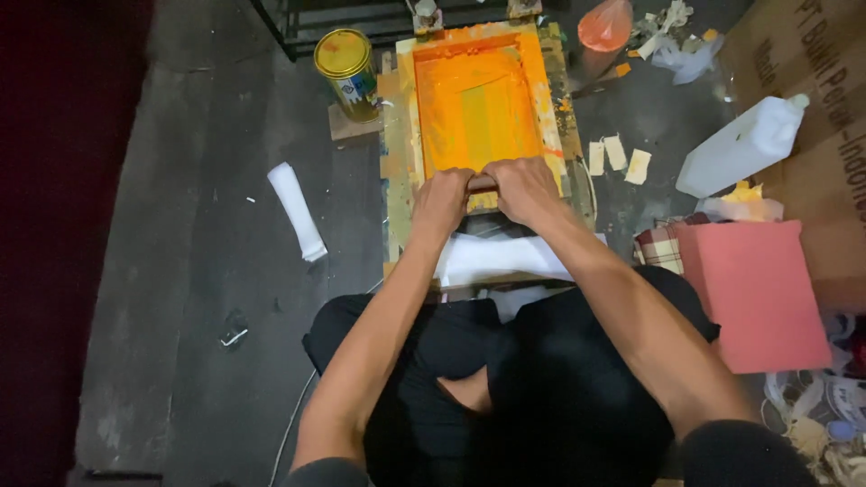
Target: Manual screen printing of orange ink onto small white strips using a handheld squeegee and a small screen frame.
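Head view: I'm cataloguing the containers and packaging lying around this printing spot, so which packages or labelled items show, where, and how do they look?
Tin can: left of the orange-stained screen frame, cylindrical, yellow lid, partly blue label.
Plastic jug: right side, lying tilted, white, rectangular.
Cardboard sheet: top right, brown, with dark print.
Pink box: right of the person's knee, flat-topped.
Plastic bag: top, orange, knotted.

Person is wearing all black: dark trousers or shorts w/ soft folds across the lap, fabric looking matte. Short sleeves are showing as dark grey bands at the upper arms, nr the bottom edge. Forearms are showing bare from there down; both hands, left hand (442, 200) & right hand (525, 188), are going w/o gloves, rings or watch.
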